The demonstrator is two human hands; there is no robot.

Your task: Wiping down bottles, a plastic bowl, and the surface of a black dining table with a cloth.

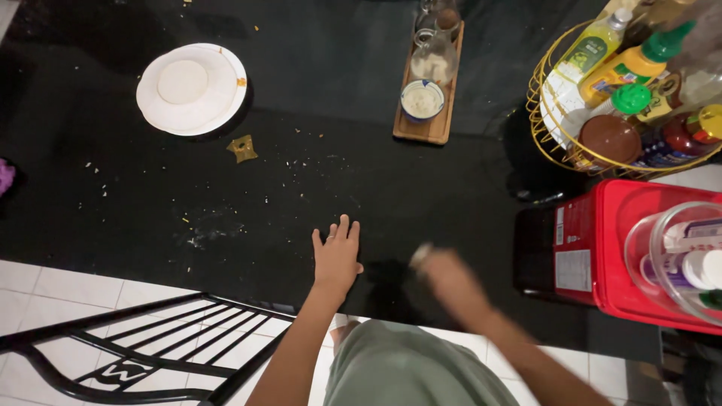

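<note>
- Now our left hand [336, 254] lies flat, fingers spread, empty, on the black glossy tabletop [316, 173] near its front edge.
- Our right hand [445, 280] beside it is blurred; we cannot tell its grip.

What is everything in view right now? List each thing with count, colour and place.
glossy table top: one, black, fills most of the view, speckled with crumbs
round paper plate: one, white, far left on the table
crumpled scrap: one, yellow-brown, just below the plate
long wooden tray: one, brown, top centre, holding glass jars and a small bowl
wire basket: one, gold, top right, full of bottles
plastic box: one, red, right edge
metal chair frame: one, black, bottom left over white floor tiles
left hand: flat on the table, fingers spread
right hand: blurred; cannot tell what it holds
</note>
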